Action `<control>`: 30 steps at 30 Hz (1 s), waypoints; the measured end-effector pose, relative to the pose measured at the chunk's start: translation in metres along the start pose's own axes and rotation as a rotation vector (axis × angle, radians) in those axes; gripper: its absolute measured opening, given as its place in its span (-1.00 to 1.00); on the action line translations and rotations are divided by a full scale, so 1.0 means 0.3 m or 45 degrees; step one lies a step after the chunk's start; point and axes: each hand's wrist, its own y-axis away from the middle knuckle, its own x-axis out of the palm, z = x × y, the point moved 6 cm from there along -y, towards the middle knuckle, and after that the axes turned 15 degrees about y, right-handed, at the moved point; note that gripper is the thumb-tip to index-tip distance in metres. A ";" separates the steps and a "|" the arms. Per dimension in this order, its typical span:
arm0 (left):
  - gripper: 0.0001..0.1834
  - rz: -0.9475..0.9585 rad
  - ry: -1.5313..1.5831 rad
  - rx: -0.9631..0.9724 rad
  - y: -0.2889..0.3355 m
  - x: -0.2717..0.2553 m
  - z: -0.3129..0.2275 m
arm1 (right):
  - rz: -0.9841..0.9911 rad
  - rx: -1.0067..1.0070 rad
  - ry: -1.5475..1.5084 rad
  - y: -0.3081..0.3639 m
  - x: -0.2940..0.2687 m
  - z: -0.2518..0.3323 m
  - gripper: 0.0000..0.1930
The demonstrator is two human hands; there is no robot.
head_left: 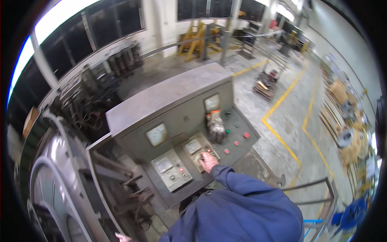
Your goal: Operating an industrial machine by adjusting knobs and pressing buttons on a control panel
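Observation:
My right hand [208, 162], in a blue sleeve, rests on the lower part of a beige meter module [192, 146] set in a grey control console [171, 99]. Its fingers are closed at what looks like a control knob, mostly hidden beneath them. To the left sits a similar module [171, 170] with a dial, a knob and a small red light. A pair of dirty work gloves [216, 127] with orange cuffs lies on the panel beyond my hand. Only a bit of my left hand [122, 237] shows at the lower edge, beside a metal rail; its grip is unclear.
Red and green push buttons [236, 143] stand on the panel's right side. A large rounded metal machine [56, 161] is at the left. A metal railing [310, 191] stands at the right. Yellow lines [282, 137] mark the floor, where a loaded pallet [264, 85] stands.

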 end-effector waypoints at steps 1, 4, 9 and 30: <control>-0.05 0.117 -0.011 -0.096 0.040 -0.009 -0.049 | -0.028 0.000 -0.005 0.005 0.003 -0.014 -0.58; -0.09 0.098 0.080 -0.035 0.108 -0.043 -0.136 | 0.013 0.029 0.042 0.022 -0.007 -0.032 -0.55; -0.12 -0.043 0.043 0.029 0.066 -0.039 -0.093 | -0.037 -0.050 0.133 0.012 0.020 -0.023 -0.57; -0.21 -0.149 -0.056 0.036 0.046 -0.032 -0.048 | 0.073 0.089 0.133 -0.014 0.060 -0.056 -0.57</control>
